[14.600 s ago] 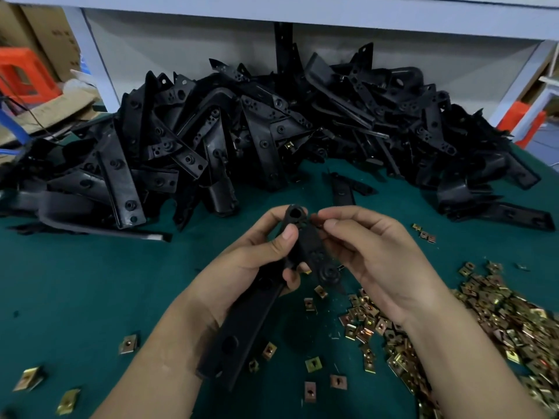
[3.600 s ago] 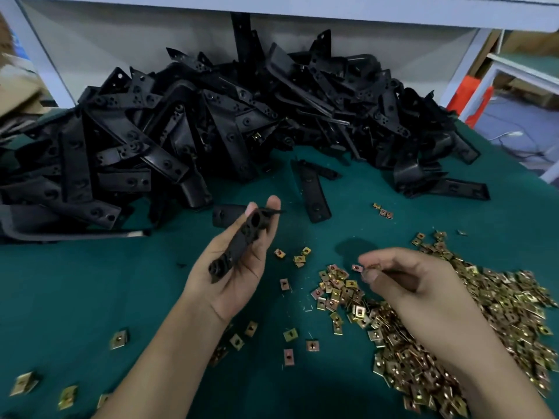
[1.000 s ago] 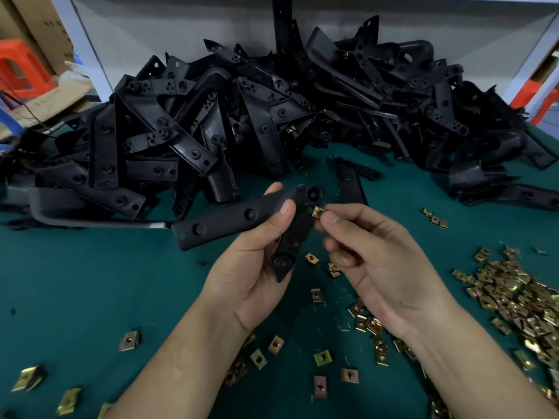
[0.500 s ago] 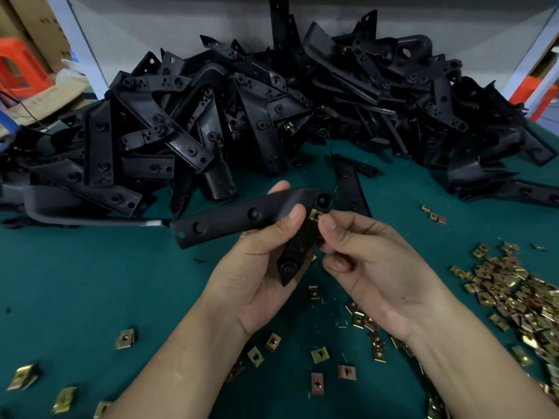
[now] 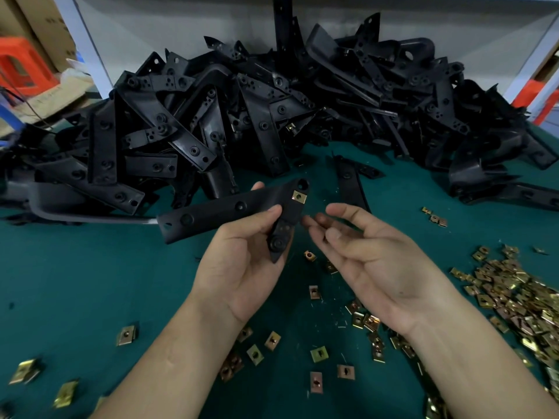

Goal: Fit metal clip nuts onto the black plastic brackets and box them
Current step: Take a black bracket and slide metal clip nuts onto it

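Note:
My left hand (image 5: pixel 239 261) grips a black plastic bracket (image 5: pixel 220 211) above the green table, thumb across its bend, long arm pointing left. A brass clip nut (image 5: pixel 299 197) sits on the bracket's upper right corner, just below a round hole. My right hand (image 5: pixel 372 258) hovers palm up just right of the bracket, fingers relaxed and holding nothing. Loose brass clip nuts (image 5: pixel 514 300) lie heaped at the right, and others (image 5: pixel 317 355) are scattered between my forearms.
A big heap of black brackets (image 5: pixel 272 110) fills the back of the green table (image 5: pixel 75 282). One bracket (image 5: pixel 351 186) lies apart ahead of my right hand. A few clip nuts (image 5: pixel 127 335) dot the left. An orange stool (image 5: pixel 21 65) and cardboard boxes stand far left.
My right hand has let go of the clip nut, which now sits on the bracket's corner, and has drawn back to the right with its fingers spread. My left hand still holds the bracket.

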A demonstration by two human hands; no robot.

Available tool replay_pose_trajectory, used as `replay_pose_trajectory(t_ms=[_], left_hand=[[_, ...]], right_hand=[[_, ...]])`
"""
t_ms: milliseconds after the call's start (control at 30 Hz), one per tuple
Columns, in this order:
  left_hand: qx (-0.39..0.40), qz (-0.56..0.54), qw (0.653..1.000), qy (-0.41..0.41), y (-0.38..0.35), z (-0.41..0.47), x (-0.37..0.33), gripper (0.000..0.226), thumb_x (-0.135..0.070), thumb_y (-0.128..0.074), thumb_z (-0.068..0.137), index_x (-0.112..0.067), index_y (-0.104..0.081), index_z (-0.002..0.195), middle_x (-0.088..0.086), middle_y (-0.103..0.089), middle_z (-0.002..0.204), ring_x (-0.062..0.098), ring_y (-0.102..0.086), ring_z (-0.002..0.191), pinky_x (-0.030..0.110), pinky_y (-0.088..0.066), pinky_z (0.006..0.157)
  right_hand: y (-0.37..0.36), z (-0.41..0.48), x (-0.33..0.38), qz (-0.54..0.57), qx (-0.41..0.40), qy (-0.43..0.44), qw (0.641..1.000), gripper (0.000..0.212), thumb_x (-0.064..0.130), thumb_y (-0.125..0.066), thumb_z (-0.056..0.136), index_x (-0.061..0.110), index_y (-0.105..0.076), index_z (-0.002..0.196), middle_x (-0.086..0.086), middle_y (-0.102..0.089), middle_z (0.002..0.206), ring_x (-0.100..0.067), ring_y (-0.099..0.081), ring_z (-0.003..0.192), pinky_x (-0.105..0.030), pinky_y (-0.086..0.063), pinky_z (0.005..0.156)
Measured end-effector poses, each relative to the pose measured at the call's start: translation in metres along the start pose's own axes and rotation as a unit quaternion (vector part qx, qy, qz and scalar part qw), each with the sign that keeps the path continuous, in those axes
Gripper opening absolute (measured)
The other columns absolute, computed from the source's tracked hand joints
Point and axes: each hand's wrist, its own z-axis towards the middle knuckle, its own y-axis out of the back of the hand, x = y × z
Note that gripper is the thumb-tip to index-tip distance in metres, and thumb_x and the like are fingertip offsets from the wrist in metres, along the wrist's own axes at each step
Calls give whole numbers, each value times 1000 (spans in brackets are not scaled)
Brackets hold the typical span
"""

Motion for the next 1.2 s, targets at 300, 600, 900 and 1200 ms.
replay_pose_trajectory(t_ms=[300, 600, 900, 1200], left_hand=[[8, 19, 1000, 4, -3, -2, 2, 58, -2, -65, 85, -21, -57, 139, 10, -75, 115, 18, -76, 95, 26, -59, 66], [16, 23, 1000, 4, -4, -2, 4, 61, -2, -66, 83, -19, -56, 141, 11, -75, 117, 18, -75, 99, 26, -60, 76], [22, 17, 1000, 7, -1, 0, 4, 53, -4, -67, 82, -21, -62, 132, 10, -75, 116, 17, -75, 100, 25, -60, 75], [41, 33, 999, -5, 0, -1, 8, 44, -5, -68, 82, -16, -68, 124, 11, -75, 117, 17, -74, 101, 28, -61, 83]], right_hand=[[-4, -6, 2, -41, 7, -21, 999, 34, 3, -74, 70, 3, -67, 104, -12, -72, 86, -24, -76, 87, -21, -59, 67], [-1, -3, 1, -76, 26, 7, 997, 29, 3, -73, 67, 9, -80, 95, -7, -74, 86, -17, -74, 88, -19, -57, 75], [-2, -5, 0, -173, 20, 51, 983, 21, 17, -72, 75, 13, -80, 94, -2, -72, 84, -13, -70, 81, -19, -55, 74], [-6, -6, -5, -165, -1, 50, 985, 23, 20, -73, 76, 4, -77, 92, -10, -74, 87, -14, -70, 75, -20, -56, 68]])
